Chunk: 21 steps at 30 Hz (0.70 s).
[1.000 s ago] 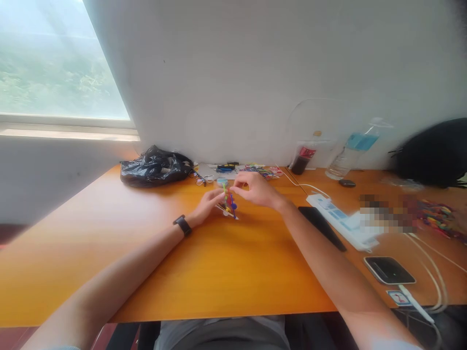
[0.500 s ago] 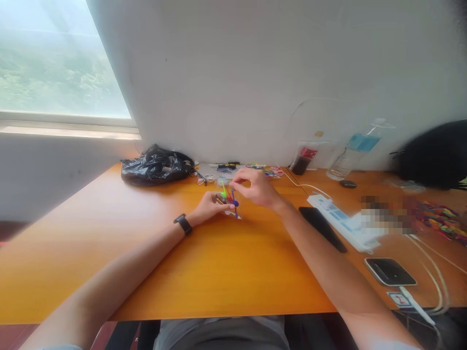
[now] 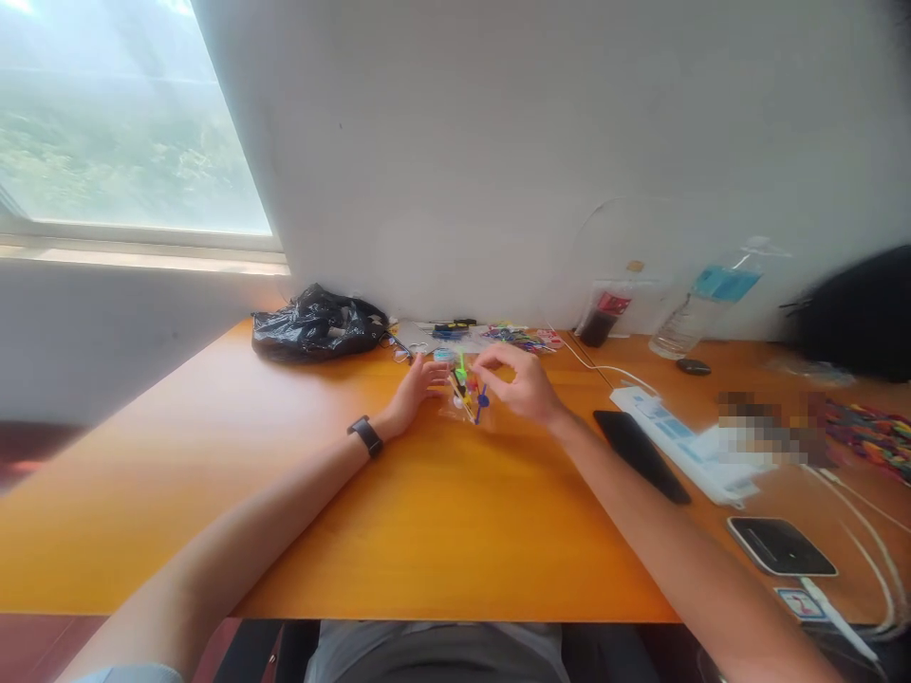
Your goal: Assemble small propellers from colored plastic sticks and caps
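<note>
Pinching the bag (image 3: 459, 408) of bright parts (image 3: 483, 401), the right hand (image 3: 525, 381) faced the left hand (image 3: 411, 391), which was spread and released just beside the bag.

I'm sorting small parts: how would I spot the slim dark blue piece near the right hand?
Over the orange wooden table, find the bare right hand. Just left of it in view is the slim dark blue piece. Its colour and round middle set it apart from the bright green piece farther left.

Single head-worn view, facing forward and down across table (image 3: 427, 531) toward wall (image 3: 484, 171).
</note>
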Each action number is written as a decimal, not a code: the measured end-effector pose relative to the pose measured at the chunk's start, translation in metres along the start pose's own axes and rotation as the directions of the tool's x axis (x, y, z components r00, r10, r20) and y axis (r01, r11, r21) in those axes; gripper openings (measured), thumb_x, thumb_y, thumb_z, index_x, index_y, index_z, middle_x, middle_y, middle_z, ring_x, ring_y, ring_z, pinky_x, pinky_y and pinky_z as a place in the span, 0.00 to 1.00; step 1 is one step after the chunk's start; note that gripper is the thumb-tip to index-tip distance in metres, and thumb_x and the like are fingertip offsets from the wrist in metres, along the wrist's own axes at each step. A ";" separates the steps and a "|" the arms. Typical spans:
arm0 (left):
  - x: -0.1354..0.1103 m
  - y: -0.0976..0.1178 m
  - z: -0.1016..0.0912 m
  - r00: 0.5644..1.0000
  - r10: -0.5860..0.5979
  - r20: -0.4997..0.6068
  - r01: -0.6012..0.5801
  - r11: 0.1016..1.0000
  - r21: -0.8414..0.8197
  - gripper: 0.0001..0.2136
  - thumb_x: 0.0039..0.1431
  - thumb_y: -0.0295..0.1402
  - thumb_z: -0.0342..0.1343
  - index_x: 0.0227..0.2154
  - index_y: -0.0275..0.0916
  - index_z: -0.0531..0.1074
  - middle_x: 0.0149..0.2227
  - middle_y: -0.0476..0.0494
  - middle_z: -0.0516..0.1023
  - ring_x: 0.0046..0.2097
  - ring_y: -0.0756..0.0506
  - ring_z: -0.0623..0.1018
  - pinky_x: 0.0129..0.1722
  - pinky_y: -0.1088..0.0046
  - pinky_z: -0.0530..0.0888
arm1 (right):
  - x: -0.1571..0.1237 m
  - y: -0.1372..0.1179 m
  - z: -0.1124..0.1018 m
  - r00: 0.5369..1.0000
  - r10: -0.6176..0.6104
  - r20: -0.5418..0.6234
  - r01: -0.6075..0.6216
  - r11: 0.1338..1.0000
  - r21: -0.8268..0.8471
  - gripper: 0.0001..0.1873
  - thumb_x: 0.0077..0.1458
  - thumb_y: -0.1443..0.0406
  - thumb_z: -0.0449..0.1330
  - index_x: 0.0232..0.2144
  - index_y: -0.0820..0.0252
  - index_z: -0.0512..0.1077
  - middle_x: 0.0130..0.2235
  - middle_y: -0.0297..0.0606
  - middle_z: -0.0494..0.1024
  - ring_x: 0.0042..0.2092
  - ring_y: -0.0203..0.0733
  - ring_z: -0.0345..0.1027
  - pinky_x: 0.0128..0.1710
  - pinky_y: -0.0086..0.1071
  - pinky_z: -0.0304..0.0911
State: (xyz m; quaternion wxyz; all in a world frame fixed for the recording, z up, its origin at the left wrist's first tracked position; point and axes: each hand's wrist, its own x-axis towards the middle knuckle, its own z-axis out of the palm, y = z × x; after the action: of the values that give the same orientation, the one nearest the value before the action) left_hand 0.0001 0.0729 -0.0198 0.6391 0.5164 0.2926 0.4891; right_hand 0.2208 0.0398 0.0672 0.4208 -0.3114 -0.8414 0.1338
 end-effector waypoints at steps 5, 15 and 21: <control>0.001 -0.001 0.000 0.999 -0.001 0.037 0.001 1.000 0.005 0.36 0.65 0.65 0.41 0.49 0.38 0.78 0.52 0.37 0.80 0.53 0.38 0.77 0.53 0.63 0.71 | -0.015 -0.003 -0.003 1.000 0.018 -0.009 -0.018 1.000 0.013 0.07 0.63 0.65 0.63 0.32 0.55 0.79 0.37 0.37 0.82 0.40 0.45 0.76 0.46 0.39 0.69; -0.007 0.000 0.002 0.988 0.003 0.154 -0.015 0.997 0.076 0.36 0.66 0.65 0.42 0.50 0.36 0.78 0.51 0.35 0.80 0.52 0.36 0.78 0.54 0.59 0.71 | -0.034 -0.014 0.000 0.999 0.016 0.039 -0.017 0.999 0.033 0.04 0.64 0.65 0.64 0.36 0.54 0.80 0.41 0.38 0.83 0.44 0.46 0.77 0.49 0.41 0.71; -0.017 0.014 0.010 0.889 0.040 0.457 -0.157 0.963 0.220 0.31 0.60 0.54 0.64 0.58 0.37 0.75 0.58 0.33 0.78 0.60 0.31 0.75 0.61 0.55 0.68 | -0.044 -0.021 -0.001 0.966 -0.066 -0.250 0.048 0.996 -0.076 0.06 0.65 0.66 0.63 0.41 0.52 0.80 0.43 0.39 0.83 0.47 0.47 0.77 0.51 0.42 0.72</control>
State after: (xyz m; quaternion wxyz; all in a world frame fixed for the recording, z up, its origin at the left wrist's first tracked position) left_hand -0.0023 0.0530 -0.0058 0.5930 0.7059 0.1701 0.3480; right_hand 0.2332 -0.0048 0.0508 0.5171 -0.3162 -0.7937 0.0516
